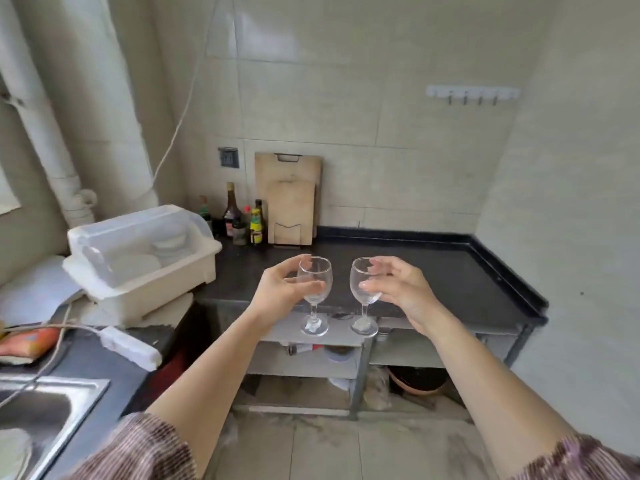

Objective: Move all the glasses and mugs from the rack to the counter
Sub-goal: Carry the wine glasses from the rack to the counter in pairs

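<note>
Count: 2 clear stemmed wine glasses, 2 hands, one glass each.

- Left hand (277, 289): fingers (308, 285) curled round the bowl of the left wine glass (320, 271), clamped on it.
- Right hand (401, 289): fingers (372, 285) curled round the bowl of the right wine glass (358, 275), also clamped.
- Both glasses are upright, side by side and apart. They are held in the air on our side of the front edge of the black stone bench (415, 271), left of its middle. We see neither foot touching the bench; both feet show against the grey shelves (311, 362) under it.

Rack: 1 white plastic dish rack (145, 282) at the bench's left end, with a translucent lid (138, 230) tipped over it. We see white dishes through the lid, but the count is not readable.

Rest, along the back edge of the bench:
- about 6 sauce bottles (242, 220), clustered near the back left corner
- 2 wooden cutting boards leaning on the wall, the small one (291, 216) in front of the large one (287, 168)

On the wall: 1 dark socket (228, 157) and 1 white hook rail (472, 91); we can't count the hooks surely.

Left side counter: 1 white power strip (130, 348) and 1 steel sink (41, 403).
</note>
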Available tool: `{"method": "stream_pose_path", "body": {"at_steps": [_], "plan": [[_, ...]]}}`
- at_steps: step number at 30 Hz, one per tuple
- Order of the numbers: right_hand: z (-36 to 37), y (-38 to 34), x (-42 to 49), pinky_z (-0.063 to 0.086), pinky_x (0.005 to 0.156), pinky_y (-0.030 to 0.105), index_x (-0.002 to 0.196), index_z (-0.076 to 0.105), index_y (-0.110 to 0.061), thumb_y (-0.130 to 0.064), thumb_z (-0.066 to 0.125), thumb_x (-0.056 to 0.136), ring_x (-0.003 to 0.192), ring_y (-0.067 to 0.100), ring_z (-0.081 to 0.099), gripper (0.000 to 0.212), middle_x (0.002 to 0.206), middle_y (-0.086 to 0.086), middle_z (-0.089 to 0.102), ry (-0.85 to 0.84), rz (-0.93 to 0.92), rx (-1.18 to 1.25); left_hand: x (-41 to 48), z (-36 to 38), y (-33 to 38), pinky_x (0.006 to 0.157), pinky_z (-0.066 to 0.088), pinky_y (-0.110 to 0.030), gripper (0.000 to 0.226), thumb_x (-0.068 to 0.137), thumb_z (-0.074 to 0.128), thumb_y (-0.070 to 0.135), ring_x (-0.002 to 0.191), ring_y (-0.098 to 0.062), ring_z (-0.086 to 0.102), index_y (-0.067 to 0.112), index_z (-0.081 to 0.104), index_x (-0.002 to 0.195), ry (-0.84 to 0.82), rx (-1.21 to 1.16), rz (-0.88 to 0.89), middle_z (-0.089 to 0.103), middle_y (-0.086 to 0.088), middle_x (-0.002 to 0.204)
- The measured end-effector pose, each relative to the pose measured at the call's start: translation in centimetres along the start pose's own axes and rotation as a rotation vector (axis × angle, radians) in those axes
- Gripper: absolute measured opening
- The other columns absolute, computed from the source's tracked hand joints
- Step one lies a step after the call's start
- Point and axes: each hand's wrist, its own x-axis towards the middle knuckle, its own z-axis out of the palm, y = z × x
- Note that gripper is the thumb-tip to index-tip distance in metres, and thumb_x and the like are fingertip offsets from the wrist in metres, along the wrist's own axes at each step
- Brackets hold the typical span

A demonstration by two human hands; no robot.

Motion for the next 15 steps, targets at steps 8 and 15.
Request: {"method": "stream_pose_path", "body": {"at_steps": [8, 15], "plan": [[-5.1, 3.8, 15.8, 0.047, 0.089, 0.03, 0.115, 0.062, -0.019, -0.007, 0.084, 0.066, 0.108, 0.014, 0.061, 0.055, 0.116, -0.001, 0.065, 0.143, 0.066, -0.13, 18.9, 4.3, -4.7, 0.068, 0.054, -0.016, 0.066, 0.067, 0.084, 0.015, 0.088, -0.007, 0.071, 0.022, 0.058, 0.127, -0.067, 0.149, 0.01, 0.07, 0.004, 0.109], [-8.7, 7.3, 28.3, 0.047, 0.082, 0.032, 0.113, 0.057, -0.026, -0.011, 0.086, 0.064, 0.104, 0.014, 0.062, 0.058, 0.119, -0.004, 0.063, 0.215, 0.139, -0.149, 31.7, 6.7, -8.4, 0.068, 0.046, -0.015, 0.069, 0.068, 0.082, 0.019, 0.097, -0.011, 0.062, 0.021, 0.055, 0.131, -0.014, 0.242, -0.01, 0.062, 0.006, 0.121]]}}
